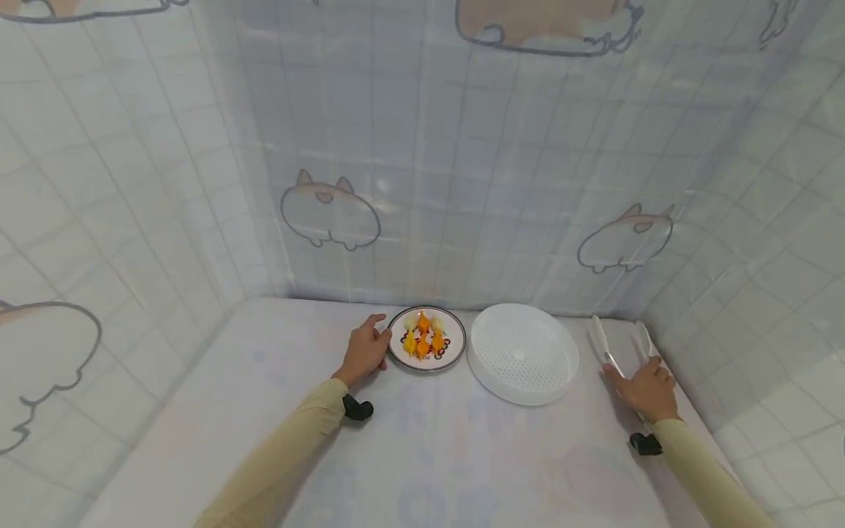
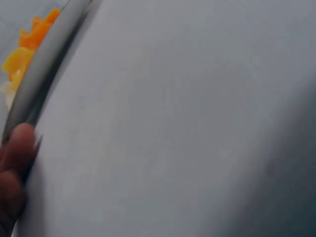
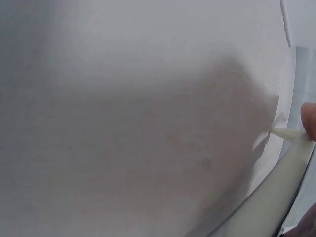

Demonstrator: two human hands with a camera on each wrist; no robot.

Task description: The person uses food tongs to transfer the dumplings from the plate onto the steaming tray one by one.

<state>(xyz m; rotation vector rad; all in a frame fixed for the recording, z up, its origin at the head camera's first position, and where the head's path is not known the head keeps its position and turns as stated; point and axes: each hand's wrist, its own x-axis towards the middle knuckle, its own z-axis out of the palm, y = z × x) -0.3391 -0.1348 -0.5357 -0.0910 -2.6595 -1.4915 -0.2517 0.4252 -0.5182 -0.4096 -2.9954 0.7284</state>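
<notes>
The left hand (image 1: 365, 352) is at the left rim of a round plate (image 1: 404, 357) with a dark edge; in the left wrist view its fingertips (image 2: 20, 143) touch the plate's rim (image 2: 42, 64). Several small orange, yellow and pale pieces (image 1: 422, 347) lie on the plate. At the far right, the right hand (image 1: 650, 390) holds white tongs (image 1: 602, 339) whose two arms stand spread apart, tips pointing away. The right wrist view shows a finger (image 3: 309, 121) over one pale arm of the tongs (image 3: 274, 197); the rest of that hand is mostly out of frame.
A round white tray (image 1: 521, 389) with a perforated base stands just right of the plate, left of the tongs. Behind the white table (image 1: 422, 455) hangs a sheet (image 1: 422, 147) with grid lines and cartoon animals, which also runs along both sides.
</notes>
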